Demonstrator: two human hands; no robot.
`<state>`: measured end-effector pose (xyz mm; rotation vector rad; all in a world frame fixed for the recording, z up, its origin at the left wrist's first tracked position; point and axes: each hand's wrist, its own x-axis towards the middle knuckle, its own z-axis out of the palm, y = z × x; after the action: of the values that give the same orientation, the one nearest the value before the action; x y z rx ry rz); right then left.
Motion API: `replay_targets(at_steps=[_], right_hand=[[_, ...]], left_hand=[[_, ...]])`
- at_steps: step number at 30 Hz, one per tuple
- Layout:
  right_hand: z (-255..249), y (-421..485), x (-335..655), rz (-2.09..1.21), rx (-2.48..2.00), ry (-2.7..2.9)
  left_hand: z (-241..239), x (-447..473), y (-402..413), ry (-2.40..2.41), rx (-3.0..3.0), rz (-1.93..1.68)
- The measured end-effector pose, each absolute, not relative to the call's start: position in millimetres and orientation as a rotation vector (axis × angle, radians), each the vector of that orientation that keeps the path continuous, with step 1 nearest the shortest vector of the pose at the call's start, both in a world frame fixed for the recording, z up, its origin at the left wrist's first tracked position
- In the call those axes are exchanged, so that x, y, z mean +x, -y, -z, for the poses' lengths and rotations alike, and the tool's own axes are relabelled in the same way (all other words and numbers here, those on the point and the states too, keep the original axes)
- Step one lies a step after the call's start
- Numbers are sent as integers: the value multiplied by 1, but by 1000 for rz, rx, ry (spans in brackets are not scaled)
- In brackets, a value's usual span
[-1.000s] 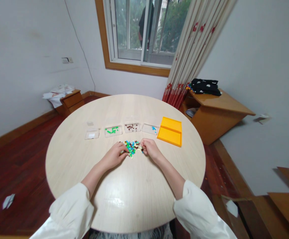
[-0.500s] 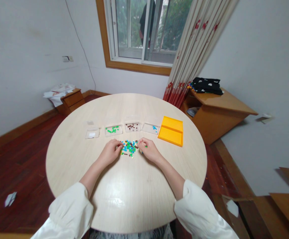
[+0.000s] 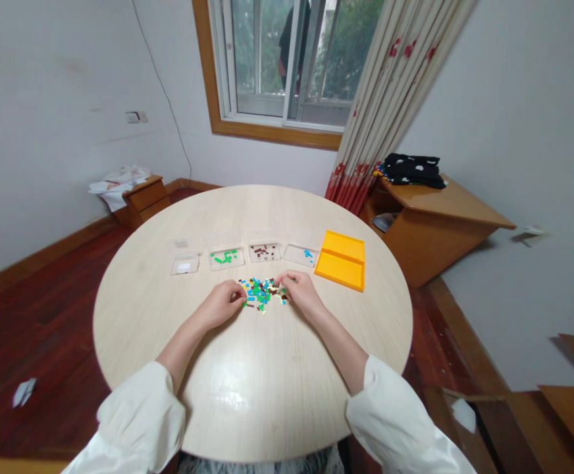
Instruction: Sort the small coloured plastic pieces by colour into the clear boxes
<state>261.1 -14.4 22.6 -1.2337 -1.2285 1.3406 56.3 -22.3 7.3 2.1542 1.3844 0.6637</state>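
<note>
A loose pile of small building bricks (image 3: 260, 291) in green, blue, brown, yellow and cream lies on the round table (image 3: 262, 375). At the pile's left edge is my left hand (image 3: 225, 303), its fingers curled and pinched together. My right hand (image 3: 301, 291) pinches at the right edge, thumb and forefinger close over brown and cream bricks. Whatever sits between the fingertips of either hand is too small to make out. Behind the pile stand clear boxes: one with green bricks (image 3: 226, 257), one with brown bricks (image 3: 264, 251) and one with a few blue bricks (image 3: 308, 255).
A clear box (image 3: 184, 264) with a white piece in it stands at the row's left end. To the right lies a yellow two-part tray (image 3: 340, 260). Beyond the table are a wooden cabinet (image 3: 435, 230) with dark cloth, a curtain (image 3: 390, 85) and a window.
My right hand has shifted slightly up, uncovering more bricks at the pile's right side. My left hand has moved slightly down, its fingers still curled at the pile's edge.
</note>
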Motion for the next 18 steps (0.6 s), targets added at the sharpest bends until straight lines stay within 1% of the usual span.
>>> replay_targets(at_steps=[3, 6, 11, 18], right_hand=[[-25, 15, 250, -900, -1307, 1758], [-29, 12, 243, -639, -1313, 2118], [-29, 5, 237, -525, -1373, 2382], [-18, 2, 235, -450, -1436, 2358]], left_hand=[[-6, 59, 23, -1389, 2156, -668], [-8, 60, 24, -1394, 2168, -685], [-10, 58, 26, -1367, 2151, -710], [-12, 60, 30, -1345, 2158, -697]])
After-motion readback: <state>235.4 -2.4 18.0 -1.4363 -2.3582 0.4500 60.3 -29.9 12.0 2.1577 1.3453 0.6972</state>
